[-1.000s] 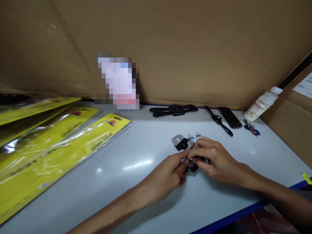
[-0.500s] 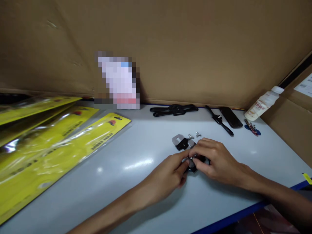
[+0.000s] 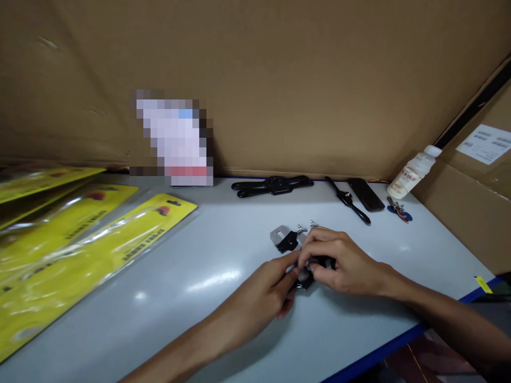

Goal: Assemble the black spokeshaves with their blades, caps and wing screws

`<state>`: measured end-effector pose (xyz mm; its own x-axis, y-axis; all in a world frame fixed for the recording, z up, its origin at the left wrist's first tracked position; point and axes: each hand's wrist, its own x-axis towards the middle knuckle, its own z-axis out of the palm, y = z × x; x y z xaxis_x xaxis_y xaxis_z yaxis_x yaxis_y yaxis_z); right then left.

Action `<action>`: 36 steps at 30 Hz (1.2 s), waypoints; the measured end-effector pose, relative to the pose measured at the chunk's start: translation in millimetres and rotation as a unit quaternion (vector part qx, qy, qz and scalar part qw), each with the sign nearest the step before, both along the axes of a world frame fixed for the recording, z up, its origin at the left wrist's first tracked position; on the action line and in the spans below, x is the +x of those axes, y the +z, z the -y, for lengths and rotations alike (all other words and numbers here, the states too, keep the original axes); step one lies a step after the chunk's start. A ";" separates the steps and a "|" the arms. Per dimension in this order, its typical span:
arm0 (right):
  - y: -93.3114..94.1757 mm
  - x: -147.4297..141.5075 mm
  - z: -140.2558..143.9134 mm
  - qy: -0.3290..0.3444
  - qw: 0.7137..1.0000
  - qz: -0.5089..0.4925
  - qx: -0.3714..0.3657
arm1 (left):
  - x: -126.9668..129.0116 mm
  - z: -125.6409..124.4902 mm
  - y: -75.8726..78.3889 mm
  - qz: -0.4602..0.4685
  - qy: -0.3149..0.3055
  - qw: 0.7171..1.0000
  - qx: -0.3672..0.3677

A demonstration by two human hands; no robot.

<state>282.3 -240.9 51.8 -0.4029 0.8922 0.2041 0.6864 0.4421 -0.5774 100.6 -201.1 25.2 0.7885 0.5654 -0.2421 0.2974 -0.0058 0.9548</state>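
My left hand [image 3: 275,284] is closed around a black spokeshave [image 3: 304,284], fingers and thumb gripping its middle body. On top of that body, the fingers of my right hand [image 3: 341,260] are pinched together over a small shiny screw, mostly hidden by the fingertips. Just beyond the hands lie a flat grey slotted blade [image 3: 276,235] and a black cap plate [image 3: 288,243]. Two loose silver thumbscrews, one nearer [image 3: 302,229] and one farther [image 3: 313,223], rest beside them.
Yellow carded packs [image 3: 155,229] cover the left. Along the back lie black spokeshaves [image 3: 275,185], another spokeshave [image 3: 347,199], a dark phone [image 3: 366,194], a small wired item [image 3: 399,210] and a leaning bottle [image 3: 413,173]. A cardboard wall [image 3: 279,96] stands behind.
The view has shifted, so everything sits farther left. Both hands keep hold of the spokeshave; the right fingers have moved slightly and now cover more of the screw.
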 end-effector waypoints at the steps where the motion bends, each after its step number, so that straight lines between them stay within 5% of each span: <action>1: 0.6 -1.3 1.1 -0.022 1.000 0.012 0.006 | 0.1 0.2 0.6 0.003 0.005 1.000 0.000; 4: 1.2 -5.2 4.3 -0.063 0.996 0.057 0.019 | 0.6 0.9 3.2 0.002 0.005 1.000 0.001; 17: -2.3 -3.6 5.0 -0.005 0.998 0.064 0.024 | 0.0 -0.6 -3.9 -0.016 -0.003 1.000 0.008; 24: -5.4 -6.9 5.7 -0.048 0.994 0.085 0.053 | 0.2 0.4 -0.7 -0.019 -0.022 0.999 0.015; 28: -4.9 -5.3 5.7 -0.013 0.997 0.065 0.034 | 0.5 -0.5 -3.9 -0.033 -0.020 0.999 0.019; 36: -7.1 -5.8 6.4 -0.057 0.998 0.032 0.011 | 0.6 0.3 0.4 -0.008 0.002 1.000 0.014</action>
<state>276.5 -247.4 44.7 -0.3119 0.9284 0.2018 0.7676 0.3714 -0.5223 101.2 -201.4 25.6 0.7828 0.5744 -0.2393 0.3130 -0.0312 0.9492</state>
